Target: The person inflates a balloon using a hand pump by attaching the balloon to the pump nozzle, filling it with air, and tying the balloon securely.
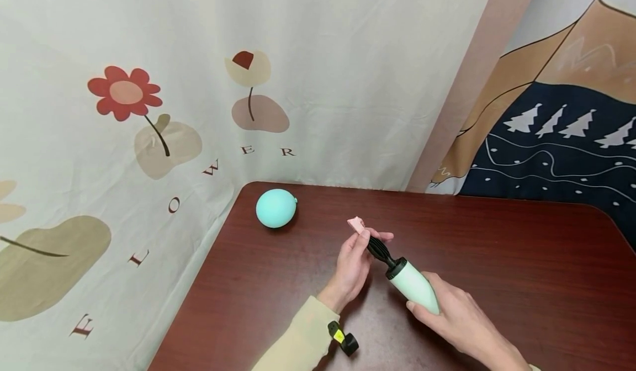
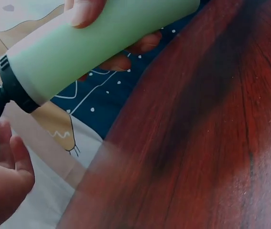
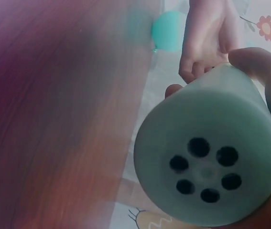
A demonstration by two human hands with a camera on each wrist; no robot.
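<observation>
A mint-green hand pump [image 1: 414,288] with a black collar and ribbed black nozzle [image 1: 380,249] tilts over the table, its nozzle toward the left. My right hand [image 1: 459,316] grips the green barrel, thumb along its near side. At the nozzle's tip, my left hand [image 1: 354,263] pinches a small limp pink balloon [image 1: 356,224] between thumb and index finger, the other fingers spread behind. The balloon's lower part is hidden by those fingers. The right wrist view faces the pump's round base [image 3: 207,117], which has a ring of dark holes.
A round, inflated turquoise balloon [image 1: 275,208] sits on the dark red wooden table [image 1: 521,249] near its back left corner. Printed cloths [image 1: 348,84] hang behind and to the left of the table. A black strap [image 1: 343,338] circles the left sleeve.
</observation>
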